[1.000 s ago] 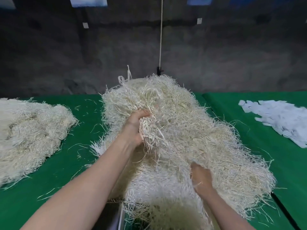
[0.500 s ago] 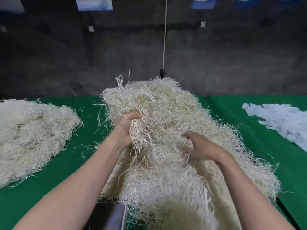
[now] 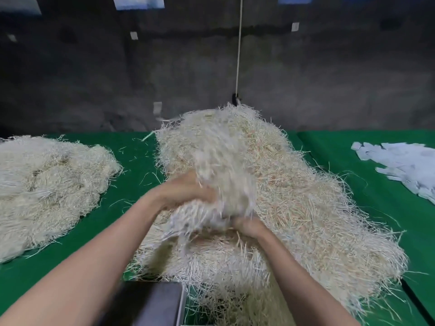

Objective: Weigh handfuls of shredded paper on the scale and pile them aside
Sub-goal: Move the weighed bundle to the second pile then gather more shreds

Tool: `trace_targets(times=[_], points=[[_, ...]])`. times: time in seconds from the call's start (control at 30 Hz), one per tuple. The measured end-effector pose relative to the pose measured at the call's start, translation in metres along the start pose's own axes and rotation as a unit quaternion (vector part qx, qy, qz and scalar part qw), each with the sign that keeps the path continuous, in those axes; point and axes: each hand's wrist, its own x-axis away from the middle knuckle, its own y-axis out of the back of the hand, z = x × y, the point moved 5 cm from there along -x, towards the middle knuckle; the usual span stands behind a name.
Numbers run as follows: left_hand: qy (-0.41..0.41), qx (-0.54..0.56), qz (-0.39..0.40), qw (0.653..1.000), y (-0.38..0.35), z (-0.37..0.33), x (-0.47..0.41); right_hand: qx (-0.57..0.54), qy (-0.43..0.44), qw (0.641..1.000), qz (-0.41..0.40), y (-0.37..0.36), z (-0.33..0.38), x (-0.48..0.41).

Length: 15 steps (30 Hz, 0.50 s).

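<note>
A big heap of cream shredded paper (image 3: pixel 294 196) covers the middle of the green table (image 3: pixel 131 184). Above its near part a blurred handful of shreds (image 3: pixel 219 191) is lifted between both hands. My left hand (image 3: pixel 186 191) grips the handful from the left side. My right hand (image 3: pixel 247 225) holds it from below on the right, its fingers buried in the strands. A grey metal scale platform (image 3: pixel 155 304) shows at the bottom edge, between my forearms, partly under hanging shreds.
A second, flatter pile of shredded paper (image 3: pixel 47 184) lies on the left of the table. A scatter of white paper slips (image 3: pixel 407 163) sits at the right edge. A white cord (image 3: pixel 239 55) hangs down before the dark wall behind.
Both hands have closed together on one clump and pulled it up and toward me from the big heap. The right hand dropped from the heap's top to under the clump.
</note>
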Motion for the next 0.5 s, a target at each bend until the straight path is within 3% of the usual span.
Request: trace_targets(times=[0.07,0.1,0.13,0.2,0.27,0.33,0.4,0.5], points=[[0.078,-0.174,0.134,0.972,-0.026,0.031,-0.005,-0.126,-0.007,0.990,-0.058,0.020,0.004,0.004],[0.104,-0.213,0.150,0.960,-0.036,0.042,-0.007,-0.132,-0.004,0.989,-0.072,0.027,0.004,0.004],[0.111,-0.241,0.125,0.956,-0.042,0.049,-0.013,-0.113,0.008,0.990,-0.080,0.030,0.006,0.004],[0.093,-0.261,0.003,0.961,-0.038,0.051,-0.023,-0.061,0.051,0.990,-0.116,0.029,0.014,0.006],[0.079,-0.116,-0.134,0.981,-0.019,0.051,-0.033,0.010,0.114,0.979,-0.168,0.027,0.016,0.007],[0.102,0.172,-0.155,0.967,-0.008,0.056,-0.038,0.043,0.139,0.971,-0.189,0.020,0.002,0.005],[0.112,0.437,-0.101,0.887,-0.020,0.049,-0.034,0.105,0.142,0.966,-0.187,0.010,-0.014,0.000],[0.107,0.605,-0.085,0.785,-0.043,0.040,-0.033,0.294,0.192,0.915,-0.197,-0.002,-0.022,-0.004]])
